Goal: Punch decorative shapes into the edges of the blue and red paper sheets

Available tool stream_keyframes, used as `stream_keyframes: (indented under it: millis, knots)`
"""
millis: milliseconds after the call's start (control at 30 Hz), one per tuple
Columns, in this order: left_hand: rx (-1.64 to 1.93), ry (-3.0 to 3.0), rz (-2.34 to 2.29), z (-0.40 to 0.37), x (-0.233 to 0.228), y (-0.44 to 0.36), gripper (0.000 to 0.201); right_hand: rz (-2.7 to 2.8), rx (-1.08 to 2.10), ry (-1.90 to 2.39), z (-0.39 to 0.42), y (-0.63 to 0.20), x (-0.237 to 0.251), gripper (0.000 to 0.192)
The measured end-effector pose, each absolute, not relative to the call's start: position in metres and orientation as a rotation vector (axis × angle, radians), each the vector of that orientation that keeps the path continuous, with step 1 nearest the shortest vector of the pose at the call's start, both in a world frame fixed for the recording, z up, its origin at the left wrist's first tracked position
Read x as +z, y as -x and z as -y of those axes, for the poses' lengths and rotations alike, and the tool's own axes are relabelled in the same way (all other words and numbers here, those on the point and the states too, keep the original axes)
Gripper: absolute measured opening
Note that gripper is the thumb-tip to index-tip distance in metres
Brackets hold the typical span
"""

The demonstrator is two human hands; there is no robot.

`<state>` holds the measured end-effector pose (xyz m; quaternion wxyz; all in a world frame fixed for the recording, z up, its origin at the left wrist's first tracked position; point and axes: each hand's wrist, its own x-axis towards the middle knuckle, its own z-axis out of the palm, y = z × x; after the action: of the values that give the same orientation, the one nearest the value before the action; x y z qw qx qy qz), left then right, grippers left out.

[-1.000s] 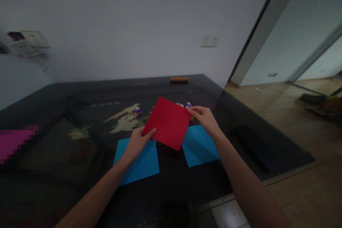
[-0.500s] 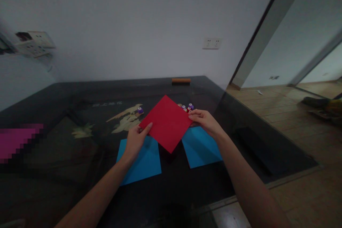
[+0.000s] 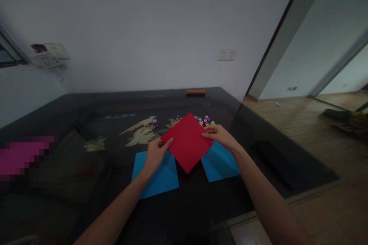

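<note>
A square sheet of red paper is held up with one corner toward me, above the dark table. My left hand pinches its left corner, thumb on top. At the upper right edge, my right hand grips the sheet between thumb and fingers. Beneath my left hand lies a blue paper square, partly covered by that hand. Another blue paper square lies under my right hand and the red sheet. Behind the red sheet sit several small round eyeball-like pieces, purple, red and green, some partly hidden.
A lone purple eyeball-like piece sits on the table left of the red sheet. An orange-brown bar lies by the wall at the back edge. On the right of the dark table is a flat black object. Pixelated pink covers the far left.
The red sheet and both hands have shifted slightly right in view. The right corner of the sheet now reaches past my right fingers. The camera view has tilted a little upward.
</note>
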<state>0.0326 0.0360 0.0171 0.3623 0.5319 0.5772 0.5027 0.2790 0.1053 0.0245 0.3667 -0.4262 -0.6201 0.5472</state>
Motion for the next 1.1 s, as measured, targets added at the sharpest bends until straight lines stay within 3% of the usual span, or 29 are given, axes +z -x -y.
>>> stream_keyframes:
  millis: [333, 633, 800, 933, 1100]
  knots:
    - [1.266, -1.468, -1.34, -0.032, 0.009, -0.039, 0.03, 1.483, 1.507, 1.054, -0.092, -0.274, 0.027, 0.025]
    - [1.276, -1.623, -1.277, -0.021, 0.003, -0.051, 0.023, 1.153, 1.344, 1.216, -0.073, -0.324, 0.016, 0.028]
    - [0.96, -2.254, -1.181, -0.003, 0.006, -0.065, 0.014, 1.068, 1.202, 1.405, -0.053, -0.361, -0.001, 0.039]
    - [0.646, -2.639, -0.996, 0.014, 0.002, -0.08, 0.022, 1.109, 1.143, 1.494, -0.042, -0.369, -0.016, 0.042]
    - [0.5, -2.722, -0.994, 0.021, -0.006, -0.09, 0.043, 1.154, 1.102, 1.537, -0.039, -0.361, -0.022, 0.045]
